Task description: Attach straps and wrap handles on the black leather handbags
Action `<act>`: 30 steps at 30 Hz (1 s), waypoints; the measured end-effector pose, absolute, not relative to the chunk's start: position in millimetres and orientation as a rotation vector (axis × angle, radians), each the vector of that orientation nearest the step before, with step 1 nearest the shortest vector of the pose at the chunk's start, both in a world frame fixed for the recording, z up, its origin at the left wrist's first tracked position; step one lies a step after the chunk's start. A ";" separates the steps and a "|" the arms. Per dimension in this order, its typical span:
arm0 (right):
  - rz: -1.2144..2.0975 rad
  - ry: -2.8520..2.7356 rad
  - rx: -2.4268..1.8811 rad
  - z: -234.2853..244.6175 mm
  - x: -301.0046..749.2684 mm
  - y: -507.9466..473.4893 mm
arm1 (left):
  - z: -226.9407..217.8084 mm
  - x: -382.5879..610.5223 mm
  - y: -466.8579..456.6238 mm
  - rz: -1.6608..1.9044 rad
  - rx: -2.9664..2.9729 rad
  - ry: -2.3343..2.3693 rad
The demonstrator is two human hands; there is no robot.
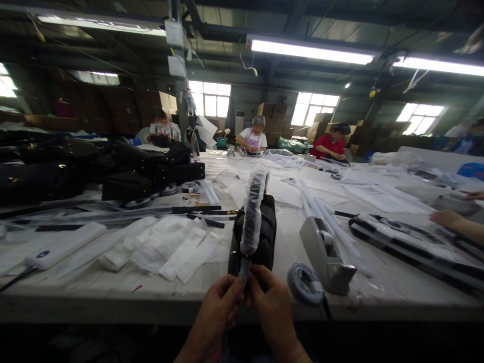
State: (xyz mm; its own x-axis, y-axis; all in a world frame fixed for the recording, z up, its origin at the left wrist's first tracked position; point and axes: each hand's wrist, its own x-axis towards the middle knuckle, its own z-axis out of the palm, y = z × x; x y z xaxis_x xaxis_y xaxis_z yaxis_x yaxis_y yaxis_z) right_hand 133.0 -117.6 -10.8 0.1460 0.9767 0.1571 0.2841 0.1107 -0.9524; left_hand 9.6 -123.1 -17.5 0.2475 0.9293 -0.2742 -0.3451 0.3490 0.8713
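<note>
A black bag stands on the table straight ahead of me. Its raised handle is covered in crinkled, whitish see-through wrapping. At the handle's near end, a greyish strip of the wrapping comes down between my hands. My left hand is closed, pinching this strip between thumb and fingers. Right beside it, my right hand is closed at the same spot, its fingertips partly hidden behind the strip.
A grey tape dispenser and a coiled grey strap lie to the right. White wrapping sleeves and a white corded device lie left, before piled black bags. A co-worker's hand reaches in from the right; several people sit opposite.
</note>
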 end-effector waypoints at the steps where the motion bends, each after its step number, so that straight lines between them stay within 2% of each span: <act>1: 0.848 -1.345 -1.387 -9.2 132.5 -117.4 | -17.5 9.0 -123.0 0.997 0.774 0.923; 14: 0.833 -1.405 -1.446 -2.2 133.2 -109.9 | -13.9 12.7 -128.2 0.963 0.736 0.893; 16: 0.971 -1.338 -1.380 -4.3 136.4 -109.3 | -16.7 13.9 -128.1 0.967 0.739 0.884; 21: 1.674 -1.035 -0.977 -5.2 149.2 -114.7 | -27.7 13.0 -125.1 0.966 0.688 0.856; 24: 1.942 -0.890 -0.754 0.1 152.0 -117.5 | -28.6 13.6 -125.9 0.939 0.653 0.824; 27: 1.999 -0.927 -0.721 6.1 148.8 -118.2 | -24.9 16.2 -128.3 0.947 0.647 0.866; 30: 1.843 -1.119 -0.866 10.0 150.6 -121.5 | -21.6 18.0 -129.7 0.959 0.708 0.903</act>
